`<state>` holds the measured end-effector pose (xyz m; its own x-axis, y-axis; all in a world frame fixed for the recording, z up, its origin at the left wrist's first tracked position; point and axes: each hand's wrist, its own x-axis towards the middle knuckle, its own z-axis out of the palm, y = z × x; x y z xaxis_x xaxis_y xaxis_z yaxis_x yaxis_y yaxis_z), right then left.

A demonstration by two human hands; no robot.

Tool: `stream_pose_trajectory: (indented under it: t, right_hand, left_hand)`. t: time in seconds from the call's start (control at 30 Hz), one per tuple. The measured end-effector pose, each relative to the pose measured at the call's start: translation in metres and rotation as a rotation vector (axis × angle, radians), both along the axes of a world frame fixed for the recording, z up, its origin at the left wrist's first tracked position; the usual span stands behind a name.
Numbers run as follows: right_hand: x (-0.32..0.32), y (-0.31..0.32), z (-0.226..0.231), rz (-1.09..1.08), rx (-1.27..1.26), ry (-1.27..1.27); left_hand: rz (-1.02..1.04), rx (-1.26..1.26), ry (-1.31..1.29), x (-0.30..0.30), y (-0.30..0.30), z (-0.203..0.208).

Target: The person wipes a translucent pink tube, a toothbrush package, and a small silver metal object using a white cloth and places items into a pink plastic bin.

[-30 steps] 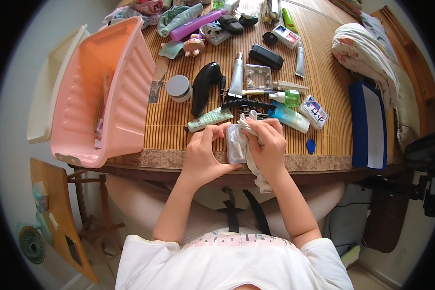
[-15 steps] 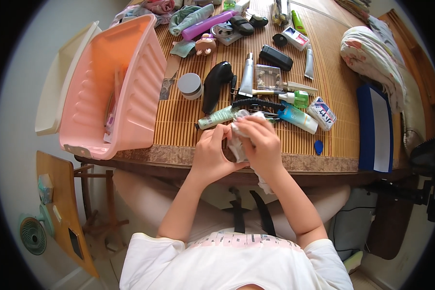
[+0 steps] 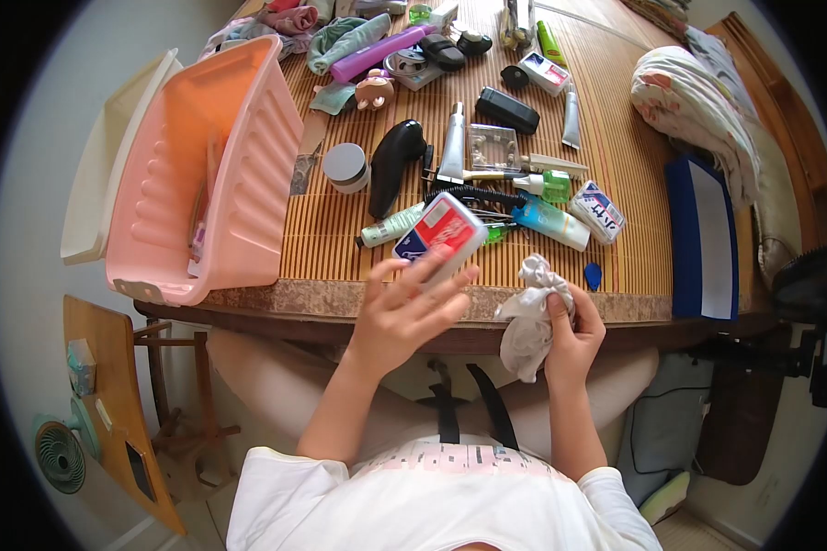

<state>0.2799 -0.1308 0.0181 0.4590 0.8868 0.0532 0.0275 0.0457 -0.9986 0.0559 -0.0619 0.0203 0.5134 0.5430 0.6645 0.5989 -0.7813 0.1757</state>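
Observation:
My left hand (image 3: 409,312) holds a flat plastic playing-card box (image 3: 446,230) with a red, blue and white face. The box is tilted above the table's near edge, and the hand is slightly blurred. To the right, my right hand (image 3: 574,335) pinches a crumpled white cloth (image 3: 528,331) that hangs over the table edge. Just beyond the card box lie a pale green tube (image 3: 390,227), a blue and white tube (image 3: 551,223) and a black coiled cord (image 3: 473,195). A small white box (image 3: 598,212) and a blue oval piece (image 3: 593,275) sit beyond my right hand.
A pink plastic bin (image 3: 271,184) stands at the left. Around the middle of the bamboo mat are a white-lidded jar (image 3: 345,168), a black curved device (image 3: 396,165), a silver tube (image 3: 452,147) and a black case (image 3: 507,110). A blue-edged board (image 3: 705,239) lies right.
My hands have moved apart. The card box now shows plainly in my left hand, while my right hand has drawn the cloth away to the right. The view has shifted slightly.

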Motion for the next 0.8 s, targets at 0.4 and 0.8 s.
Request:
stream_pose_trajectory:
  t: [0.4, 0.8]
  right_hand:
    - [-0.007, 0.02, -0.002, 0.045, -0.004, -0.014]
    - [-0.059, 0.016, -0.014, 0.521, 0.335, -0.894]
  left_hand:
    - [0.346, -0.35, -0.206, 0.022, 0.007, -0.01]
    - [0.063, -0.661, -0.354, 0.005, -0.01, -0.024]
